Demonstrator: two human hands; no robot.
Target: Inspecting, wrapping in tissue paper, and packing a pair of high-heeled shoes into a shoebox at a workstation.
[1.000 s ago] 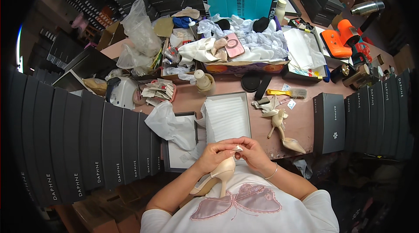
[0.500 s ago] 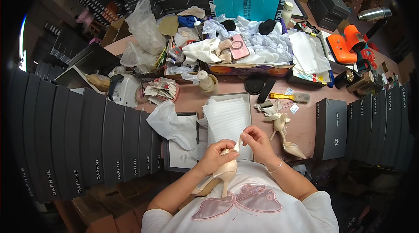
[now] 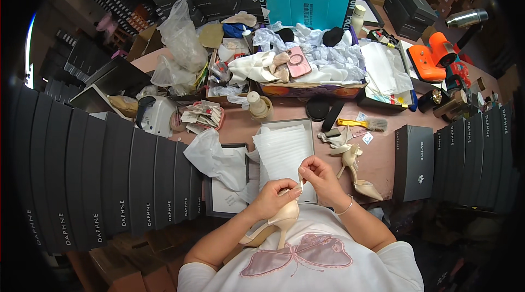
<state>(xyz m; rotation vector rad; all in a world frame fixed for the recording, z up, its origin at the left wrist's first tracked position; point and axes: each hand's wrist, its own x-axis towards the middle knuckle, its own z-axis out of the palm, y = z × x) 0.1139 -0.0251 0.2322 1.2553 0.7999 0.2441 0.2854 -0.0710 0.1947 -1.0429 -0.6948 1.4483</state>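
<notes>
Left hand (image 3: 275, 198) clamped on the beige shoe (image 3: 284, 219), up against the shirt (image 3: 322, 226), heel down. Right hand (image 3: 321, 181) just beside, pinching a pale strip (image 3: 301, 179) at its top — strap or tissue, can't tell. So one shoe in work, neither packed: second shoe (image 3: 366, 188) sits on the table (image 3: 379, 155), right. Box (image 3: 314, 161) open — white liner (image 3: 281, 152) showing, no shoe visible there.

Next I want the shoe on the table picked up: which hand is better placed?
Probably the right hand: it is nearer that beige shoe, pinching only a thin pale strip. The left hand is farther off and holds the other shoe.
</notes>
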